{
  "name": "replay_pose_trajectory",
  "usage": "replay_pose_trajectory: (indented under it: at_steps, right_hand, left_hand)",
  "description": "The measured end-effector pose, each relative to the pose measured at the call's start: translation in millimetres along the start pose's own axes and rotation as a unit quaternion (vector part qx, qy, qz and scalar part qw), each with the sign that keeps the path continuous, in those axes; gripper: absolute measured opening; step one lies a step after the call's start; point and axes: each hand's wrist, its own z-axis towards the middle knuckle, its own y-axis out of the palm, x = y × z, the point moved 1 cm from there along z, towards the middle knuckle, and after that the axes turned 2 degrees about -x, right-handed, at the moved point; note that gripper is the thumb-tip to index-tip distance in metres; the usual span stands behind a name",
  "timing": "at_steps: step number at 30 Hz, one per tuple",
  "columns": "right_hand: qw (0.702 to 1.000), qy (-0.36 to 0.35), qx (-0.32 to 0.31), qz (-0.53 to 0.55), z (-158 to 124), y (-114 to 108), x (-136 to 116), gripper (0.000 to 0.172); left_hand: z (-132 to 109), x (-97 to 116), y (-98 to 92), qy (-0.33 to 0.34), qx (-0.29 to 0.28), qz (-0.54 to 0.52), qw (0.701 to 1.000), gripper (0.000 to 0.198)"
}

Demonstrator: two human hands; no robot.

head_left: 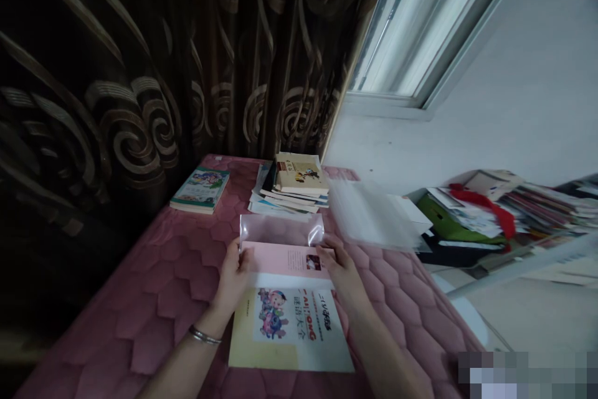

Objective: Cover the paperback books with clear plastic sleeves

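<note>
A thin book [289, 327] with a cartoon cover lies open-flapped on the pink quilted table [177, 287] in front of me. Its pink inner flap [280, 259] points away from me. A clear plastic cover [280, 229] stands up from the flap's far edge. My left hand [233, 274] pinches the plastic's left corner, with a bracelet on that wrist. My right hand [339, 265] pinches the right corner. Both hands rest on the book.
A stack of books [292, 187] lies just beyond the plastic, and a single green book [200, 189] sits to its left. More clear plastic sheets [369, 212] lie at the right. A cluttered shelf of books and papers [490, 212] stands right of the table. Dark curtains hang behind.
</note>
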Motion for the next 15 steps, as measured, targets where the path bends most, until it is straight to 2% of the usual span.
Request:
replay_pose_trajectory:
  at_steps: [2, 7, 15]
  right_hand:
    - [0.998, 0.03, -0.014, 0.053, 1.2, 0.9, 1.3, 0.048]
    - [0.991, 0.037, 0.0, 0.129, 0.1, 3.1, -1.3, 0.055]
    - [0.985, 0.066, -0.003, 0.16, -2.4, 5.3, -4.9, 0.042]
  left_hand:
    - [-0.6, 0.4, -0.2, -0.004, -0.003, -0.003, 1.0, 0.029]
    - [-2.1, 2.9, -0.1, -0.01, -0.003, -0.018, 1.0, 0.031]
    - [-0.6, 1.0, 1.0, -0.005, 0.015, -0.026, 1.0, 0.035]
